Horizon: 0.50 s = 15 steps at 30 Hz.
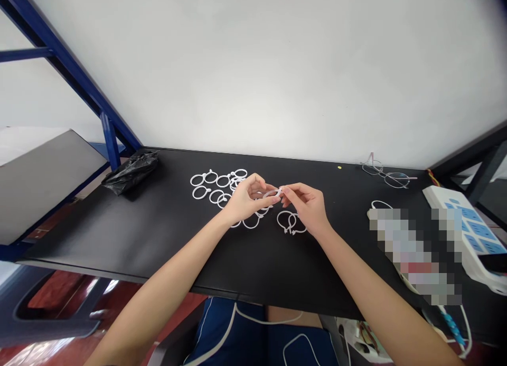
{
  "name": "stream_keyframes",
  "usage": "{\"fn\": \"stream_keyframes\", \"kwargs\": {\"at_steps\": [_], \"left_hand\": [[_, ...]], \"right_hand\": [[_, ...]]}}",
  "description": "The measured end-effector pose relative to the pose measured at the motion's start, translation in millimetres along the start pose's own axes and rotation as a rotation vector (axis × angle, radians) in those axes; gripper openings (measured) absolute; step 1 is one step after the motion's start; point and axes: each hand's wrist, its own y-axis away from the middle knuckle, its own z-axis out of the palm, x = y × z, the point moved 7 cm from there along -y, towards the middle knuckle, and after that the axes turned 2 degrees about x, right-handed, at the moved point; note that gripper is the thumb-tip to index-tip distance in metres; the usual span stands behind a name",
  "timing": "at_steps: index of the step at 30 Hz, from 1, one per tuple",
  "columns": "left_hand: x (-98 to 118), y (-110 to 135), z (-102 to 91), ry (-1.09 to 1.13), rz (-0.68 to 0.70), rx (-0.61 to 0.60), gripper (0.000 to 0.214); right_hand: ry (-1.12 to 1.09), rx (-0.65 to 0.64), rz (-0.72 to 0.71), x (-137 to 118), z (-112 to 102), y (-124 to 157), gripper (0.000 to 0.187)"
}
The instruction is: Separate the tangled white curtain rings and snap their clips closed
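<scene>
Over the black table my left hand (247, 198) pinches a white plastic curtain ring (272, 193) between thumb and fingers. My right hand (308, 203) grips the same ring at its small clip end, so both hands meet on it. Part of the ring is hidden by the fingers. Behind and below my left hand lie several more white rings (201, 192), some overlapping. Under my right hand two linked-looking rings (285, 219) rest apart from the others, one partly covered by that hand.
A crumpled black plastic bag (132, 171) lies at the table's left end. Eyeglasses (383, 171) sit near the wall. On the right are a blurred-out phone-like object (412, 255) and a white power strip (467, 226), with cables. The black table (158, 223) meets a white wall.
</scene>
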Motion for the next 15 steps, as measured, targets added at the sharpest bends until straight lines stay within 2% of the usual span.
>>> {"fn": "stream_keyframes", "kwargs": {"at_steps": [4, 8, 11, 15], "left_hand": [[3.6, -1.3, -10.3, -0.295, 0.141, 0.091, 0.029], [2.3, -1.6, -16.4, -0.601, 0.201, 0.138, 0.022], [-1.5, -1.9, -17.1, -0.689, 0.182, 0.126, 0.023], [-3.2, -1.8, -14.9, -0.733, 0.182, 0.103, 0.018]], "right_hand": [[0.081, 0.079, -0.019, 7.2, -8.5, -2.3, 0.027], [0.32, 0.174, -0.132, 8.7, -21.9, -5.8, 0.022], [0.514, 0.139, -0.149, 14.7, -23.5, -8.3, 0.025], [0.61, 0.051, -0.119, 26.4, -20.0, -9.4, 0.027]]}}
